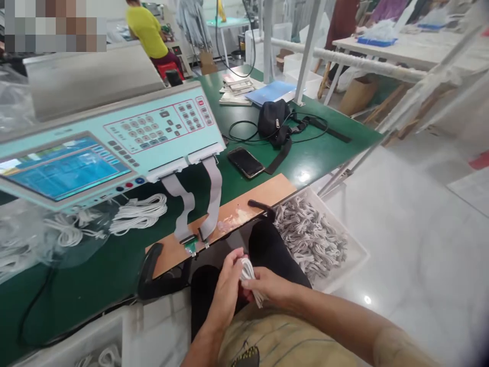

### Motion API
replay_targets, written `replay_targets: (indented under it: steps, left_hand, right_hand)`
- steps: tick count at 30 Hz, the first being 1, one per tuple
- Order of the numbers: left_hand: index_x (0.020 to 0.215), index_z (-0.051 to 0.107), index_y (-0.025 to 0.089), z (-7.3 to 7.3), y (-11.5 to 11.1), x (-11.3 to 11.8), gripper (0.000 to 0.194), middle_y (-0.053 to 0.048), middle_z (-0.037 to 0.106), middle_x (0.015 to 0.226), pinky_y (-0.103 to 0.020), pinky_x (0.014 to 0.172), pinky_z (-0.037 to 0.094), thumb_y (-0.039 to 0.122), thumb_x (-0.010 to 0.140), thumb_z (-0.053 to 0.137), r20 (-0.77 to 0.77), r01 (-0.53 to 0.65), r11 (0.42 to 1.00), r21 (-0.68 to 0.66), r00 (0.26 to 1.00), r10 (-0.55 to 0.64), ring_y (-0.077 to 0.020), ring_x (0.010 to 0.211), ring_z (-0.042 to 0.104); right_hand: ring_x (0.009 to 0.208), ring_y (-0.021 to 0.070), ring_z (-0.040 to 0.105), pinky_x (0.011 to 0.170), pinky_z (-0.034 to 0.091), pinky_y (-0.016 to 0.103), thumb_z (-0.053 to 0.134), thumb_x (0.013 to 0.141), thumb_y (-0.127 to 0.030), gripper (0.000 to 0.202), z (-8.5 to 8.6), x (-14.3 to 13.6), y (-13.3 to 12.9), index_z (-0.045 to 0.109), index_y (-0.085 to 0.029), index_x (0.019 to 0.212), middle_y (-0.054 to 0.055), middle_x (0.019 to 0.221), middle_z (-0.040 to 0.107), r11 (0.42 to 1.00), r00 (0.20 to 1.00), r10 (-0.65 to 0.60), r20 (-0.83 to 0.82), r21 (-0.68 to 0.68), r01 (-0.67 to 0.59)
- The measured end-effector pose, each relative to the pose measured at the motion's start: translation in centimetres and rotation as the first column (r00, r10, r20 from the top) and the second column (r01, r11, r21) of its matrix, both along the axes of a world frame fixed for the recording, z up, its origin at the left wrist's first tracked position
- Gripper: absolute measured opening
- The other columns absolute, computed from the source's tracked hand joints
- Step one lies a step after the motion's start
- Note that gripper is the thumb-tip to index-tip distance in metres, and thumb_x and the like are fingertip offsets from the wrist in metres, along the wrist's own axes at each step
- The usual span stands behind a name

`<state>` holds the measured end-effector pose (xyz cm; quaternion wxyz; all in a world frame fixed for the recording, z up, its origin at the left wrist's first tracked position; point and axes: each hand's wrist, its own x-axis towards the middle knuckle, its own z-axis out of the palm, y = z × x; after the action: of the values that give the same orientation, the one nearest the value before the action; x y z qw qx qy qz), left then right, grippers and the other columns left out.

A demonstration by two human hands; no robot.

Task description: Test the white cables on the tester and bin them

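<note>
A coiled white cable (247,270) is held over my lap between both hands. My left hand (229,278) curls around its left side, fingers near the upper loops. My right hand (267,283) grips it from the right, thumb pressed on the bundle, and the lower end of the coil hangs below. Just ahead, two grey ribbon cables (211,199) run from the light-blue tester (153,132) down to small connectors (191,244) at the edge of a wooden board (275,188).
A white bin (355,260) full of bundled cables stands at my right. Several white cable coils (139,213) lie on the green table (95,270). A phone (245,162), a black bag (273,120) and a blue folder (271,93) rest farther back. A person in yellow (147,30) sits beyond.
</note>
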<state>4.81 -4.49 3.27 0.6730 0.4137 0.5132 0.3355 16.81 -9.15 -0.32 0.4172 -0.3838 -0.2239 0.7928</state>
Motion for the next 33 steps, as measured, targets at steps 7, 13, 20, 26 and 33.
replay_targets:
  steps: [7, 13, 20, 26, 33]
  left_hand:
    - [0.107, 0.06, 0.024, -0.3, -1.7, -3.7, 0.032, -0.006, 0.057, 0.102, -0.03, 0.074, 0.05, 0.017, 0.077, 0.058, -0.433, 0.503, 0.746, 0.436, 0.844, -0.316, -0.0194, 0.088, 0.057]
    - [0.112, 0.058, 0.024, -1.8, -2.4, -3.9, 0.031, -0.007, 0.058, 0.095, -0.03, 0.076, 0.05, 0.017, 0.084, 0.05, -0.654, 0.712, 0.429, 0.557, 0.693, -0.302, -0.0183, 0.085, 0.056]
    - [0.1, 0.063, 0.017, -2.3, -1.4, -4.3, 0.025, -0.008, 0.059, 0.085, -0.028, 0.07, 0.048, 0.024, 0.089, 0.041, -0.4, 0.437, 0.705, 0.559, 0.887, -0.232, -0.0181, 0.078, 0.056]
    - [0.092, 0.067, 0.016, -2.7, -0.8, -4.1, 0.025, -0.004, 0.06, 0.08, -0.024, 0.065, 0.047, 0.034, 0.083, 0.053, -0.241, 0.136, 0.918, 0.373, 0.969, -0.045, -0.0173, 0.074, 0.058]
    - [0.071, 0.062, 0.015, -3.6, 0.8, -4.5, 0.03, 0.002, 0.057, 0.06, -0.02, 0.048, 0.042, 0.045, 0.076, 0.059, -0.186, -0.137, 0.956, 0.261, 0.964, 0.189, -0.0116, 0.052, 0.05]
  right_hand:
    - [0.057, 0.0135, 0.055, 0.055, 0.042, 0.023, 0.059, 0.071, -0.036, 0.025, -2.3, -0.1, 0.3, 0.062, -0.011, 0.074, 0.003, 0.063, 0.06, 0.927, 0.927, -0.299, -0.227, -0.298, 0.227]
    - [0.056, 0.013, 0.051, 0.053, 0.039, 0.022, 0.055, 0.075, -0.044, 0.031, -3.4, -1.1, 0.5, 0.061, -0.014, 0.075, 0.0, 0.062, 0.054, 0.954, 0.976, -0.204, -0.08, -0.238, 0.18]
    - [0.098, 0.0243, 0.05, 0.089, 0.038, 0.037, 0.057, 0.081, -0.042, 0.042, -1.6, 0.5, 0.5, 0.056, -0.015, 0.114, 0.013, 0.108, 0.055, 0.879, 0.677, -0.302, 0.671, 0.47, -0.074]
    - [0.065, 0.0143, 0.053, 0.062, 0.041, 0.024, 0.056, 0.082, -0.033, 0.021, 1.1, 0.3, 2.3, 0.065, -0.015, 0.078, 0.001, 0.07, 0.06, 0.864, 0.835, -0.077, 0.545, 0.454, -0.217]
    - [0.052, 0.01, 0.043, 0.05, 0.034, 0.021, 0.061, 0.076, -0.039, 0.027, 0.2, -3.1, 5.8, 0.054, -0.016, 0.064, -0.004, 0.057, 0.048, 0.899, 0.875, -0.269, 0.403, 0.431, 0.078]
